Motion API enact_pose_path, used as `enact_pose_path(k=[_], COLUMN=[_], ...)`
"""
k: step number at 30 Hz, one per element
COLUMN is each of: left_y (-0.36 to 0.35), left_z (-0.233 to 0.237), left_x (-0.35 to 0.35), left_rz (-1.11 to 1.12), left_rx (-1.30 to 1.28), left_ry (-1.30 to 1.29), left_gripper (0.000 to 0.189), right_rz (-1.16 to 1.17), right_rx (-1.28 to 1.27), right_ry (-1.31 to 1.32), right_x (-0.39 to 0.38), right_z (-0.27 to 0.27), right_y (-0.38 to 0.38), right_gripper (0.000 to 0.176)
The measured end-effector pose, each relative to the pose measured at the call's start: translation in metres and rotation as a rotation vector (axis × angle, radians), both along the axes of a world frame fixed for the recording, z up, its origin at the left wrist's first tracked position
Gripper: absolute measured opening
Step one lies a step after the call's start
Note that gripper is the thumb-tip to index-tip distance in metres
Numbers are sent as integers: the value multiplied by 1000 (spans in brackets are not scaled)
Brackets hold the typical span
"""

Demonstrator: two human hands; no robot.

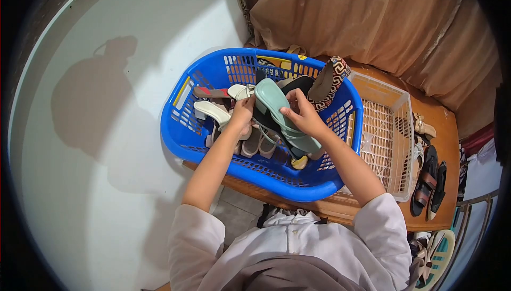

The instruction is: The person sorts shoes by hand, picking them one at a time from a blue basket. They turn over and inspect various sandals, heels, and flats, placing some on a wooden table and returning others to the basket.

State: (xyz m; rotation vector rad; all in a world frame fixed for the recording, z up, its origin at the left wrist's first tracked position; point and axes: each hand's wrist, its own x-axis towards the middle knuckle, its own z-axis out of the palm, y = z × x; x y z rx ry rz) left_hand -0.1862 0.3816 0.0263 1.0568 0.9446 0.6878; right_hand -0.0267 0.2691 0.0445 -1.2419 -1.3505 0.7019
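Observation:
A mint-green sandal (270,97) is tilted over the blue laundry basket (285,185), its smooth insole facing up. My right hand (306,114) grips its right side, with the thumb on top. My left hand (243,116) is closed close to the sandal's left edge, beside a dark sole; what its fingers hold is hidden. A cream sandal (214,112) and a red-and-brown shoe (210,93) lie left of my left hand in the basket. Beneath my hands rests a pair of pale shoes (259,144). A patterned shoe (336,78) leans on the right rim.
The basket stands on a wooden table (447,131) against a white wall (133,3). To its right is a clear plastic crate (380,136). Dark sandals (424,187) lie past the crate. A pale green basket (441,259) with footwear sits lower right. Brown curtains (362,14) hang behind.

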Motion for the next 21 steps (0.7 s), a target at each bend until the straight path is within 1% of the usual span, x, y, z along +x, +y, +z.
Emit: enact_pose_path(k=[1,4,5,8,11,14,15,18,19,21], left_y=[-1,-5,-1,1,0,-5,-7,-5,-7,-7], left_z=[3,5,1,4,8,16,19,20,21,21], left_x=[1,3,2,0,-2,-4,-5,-6,-7,-8], left_rz=[21,67,69,67,24,-30,-47,-85,-73,-73], left_rx=[-15,-45,-41,-50,-51,-39,-34,-70,-88,-107], left_ry=[-18,-59,-63,-59,-42,-17,-9,25,2,11], left_gripper=[33,30,30,29,27,26,26,26,25,26], right_rz=[53,-11,-93,-316,-166,115,182,195,258,340], right_rx=[-44,-71,-84,-34,-306,-538,-602,-730,-748,-821], right_ry=[158,-69,-237,-659,-283,-71,-112,-30,51,134], right_x=[1,7,10,10,18,26,26,12,8,12], right_z=[1,10,16,21,7,7,13,46,58,46], right_y=[-1,-3,-7,-15,-9,-12,-14,-26,-30,-23], right_gripper=[36,30,40,62,80,97,108,108,100,95])
